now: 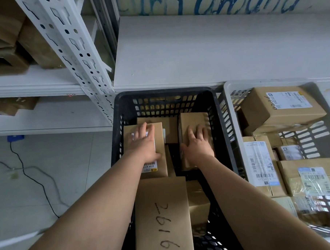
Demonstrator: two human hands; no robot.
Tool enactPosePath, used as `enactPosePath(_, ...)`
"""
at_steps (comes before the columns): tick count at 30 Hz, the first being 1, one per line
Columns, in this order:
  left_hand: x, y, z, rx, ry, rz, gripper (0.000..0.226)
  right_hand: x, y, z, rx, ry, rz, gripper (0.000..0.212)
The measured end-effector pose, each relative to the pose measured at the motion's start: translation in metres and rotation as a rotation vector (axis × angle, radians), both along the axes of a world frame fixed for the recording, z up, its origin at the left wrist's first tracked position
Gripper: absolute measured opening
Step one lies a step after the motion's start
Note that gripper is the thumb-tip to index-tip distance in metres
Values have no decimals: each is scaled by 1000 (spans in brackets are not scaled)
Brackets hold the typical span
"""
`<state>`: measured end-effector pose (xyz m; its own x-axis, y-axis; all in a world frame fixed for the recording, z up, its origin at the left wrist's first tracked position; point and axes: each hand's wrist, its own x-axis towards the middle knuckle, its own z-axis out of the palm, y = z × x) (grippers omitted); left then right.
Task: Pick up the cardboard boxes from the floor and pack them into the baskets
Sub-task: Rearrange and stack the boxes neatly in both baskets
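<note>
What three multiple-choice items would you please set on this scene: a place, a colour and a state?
1. The white plastic basket stands: A left of the black plastic basket; B right of it; C inside it.
2. The wall handwriting is: A red; B blue; C green.
3. The left hand: A lies flat on a labelled cardboard box; B lifts a box clear; C hangs idle.
Key: B, it sits at the black basket's right side; B, the strokes are blue; A, it is spread flat on that box.
</note>
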<state>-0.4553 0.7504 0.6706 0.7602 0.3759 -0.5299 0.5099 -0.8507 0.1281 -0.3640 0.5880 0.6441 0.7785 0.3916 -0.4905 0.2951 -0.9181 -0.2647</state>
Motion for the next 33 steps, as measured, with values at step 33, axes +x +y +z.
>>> enactPosePath(33,6,11,-2,-49,-1,27,126,54,22,-41,-219,87,250,69)
